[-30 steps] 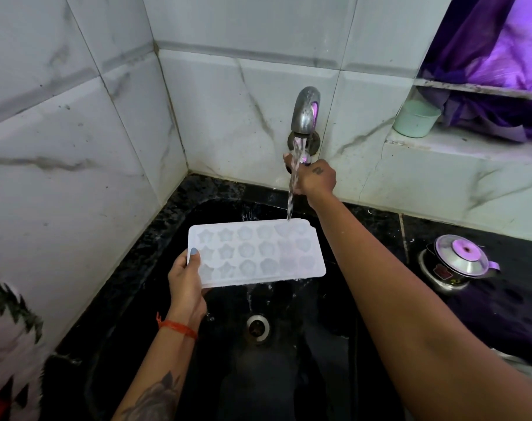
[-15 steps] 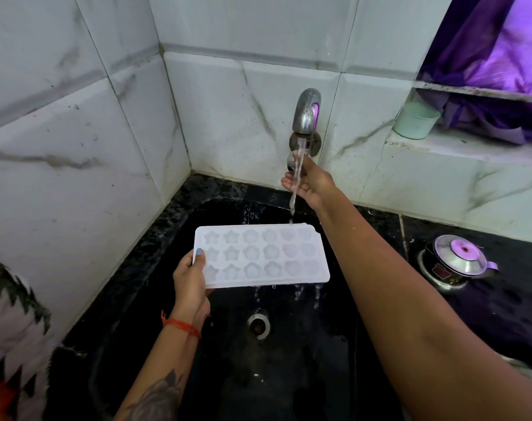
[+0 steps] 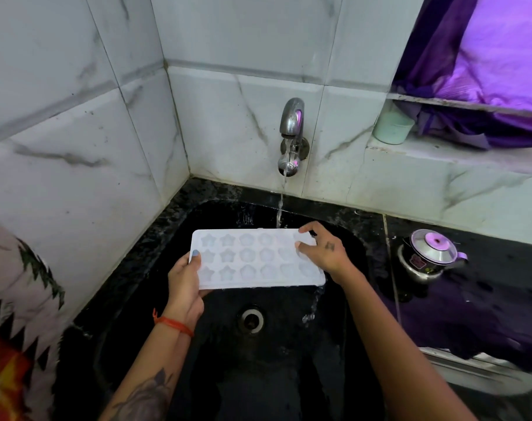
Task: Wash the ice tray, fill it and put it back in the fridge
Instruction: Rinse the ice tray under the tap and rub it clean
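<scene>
A white ice tray [image 3: 252, 259] with star and flower moulds is held level over the black sink [image 3: 343, 344]. My left hand [image 3: 184, 281] grips its left end, thumb on top. My right hand [image 3: 322, 249] holds the right end, with fingertips on the tray's top and far edge. The steel tap [image 3: 292, 132] on the tiled wall runs a thin stream down to the tray's far edge. Water spills off the tray's near right corner into the sink.
The drain [image 3: 252, 319] lies below the tray. A small steel kettle [image 3: 428, 258] stands on the black counter at the right. A pale green cup [image 3: 390, 129] sits on the ledge under purple cloth [image 3: 483, 62]. White marble tiles close off the left and the back.
My right hand left the tap's knob and came down onto the tray's right end. The water stream has thinned. The tray stays in my left hand.
</scene>
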A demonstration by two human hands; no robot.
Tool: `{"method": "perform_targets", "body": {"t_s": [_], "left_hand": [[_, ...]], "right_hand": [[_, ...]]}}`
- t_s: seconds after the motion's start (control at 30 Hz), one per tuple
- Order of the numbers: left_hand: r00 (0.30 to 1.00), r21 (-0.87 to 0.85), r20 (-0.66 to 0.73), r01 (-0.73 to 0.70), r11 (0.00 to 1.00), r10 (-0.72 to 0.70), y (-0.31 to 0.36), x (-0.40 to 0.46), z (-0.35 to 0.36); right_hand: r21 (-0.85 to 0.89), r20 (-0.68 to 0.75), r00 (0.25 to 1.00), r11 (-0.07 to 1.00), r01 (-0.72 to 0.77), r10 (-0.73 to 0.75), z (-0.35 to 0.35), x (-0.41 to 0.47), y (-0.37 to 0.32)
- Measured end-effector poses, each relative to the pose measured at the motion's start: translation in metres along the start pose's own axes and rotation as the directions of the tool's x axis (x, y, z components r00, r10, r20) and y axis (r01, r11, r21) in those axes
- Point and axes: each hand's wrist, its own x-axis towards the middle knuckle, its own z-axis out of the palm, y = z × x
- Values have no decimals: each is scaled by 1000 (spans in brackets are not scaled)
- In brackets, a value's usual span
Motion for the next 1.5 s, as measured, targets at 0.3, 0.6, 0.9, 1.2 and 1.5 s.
{"method": "perform_targets", "body": {"t_s": [0.3,0.6,0.9,1.2,1.5], "left_hand": [[991,-11,96,99,995,-98,9,-34,-12],[988,73,132,70,995,-79,20,-53,-9],[1000,32,28,-5,999,4,19,-69,-2],[994,-14,-90,-69,998,68,17,-75,2],[988,-29,-120,-98,995,94,19,-79,1]], "right_hand": [[-106,-6,996,990,91,-92,-15,-26,10],[-201,-21,993,974,109,-115,-27,-41,4],[-205,13,983,962,183,-185,-32,-52,-5],[-348,87,974,910,225,-207,-34,-54,-1],[-453,94,978,866,210,-188,-38,-65,1]]}}
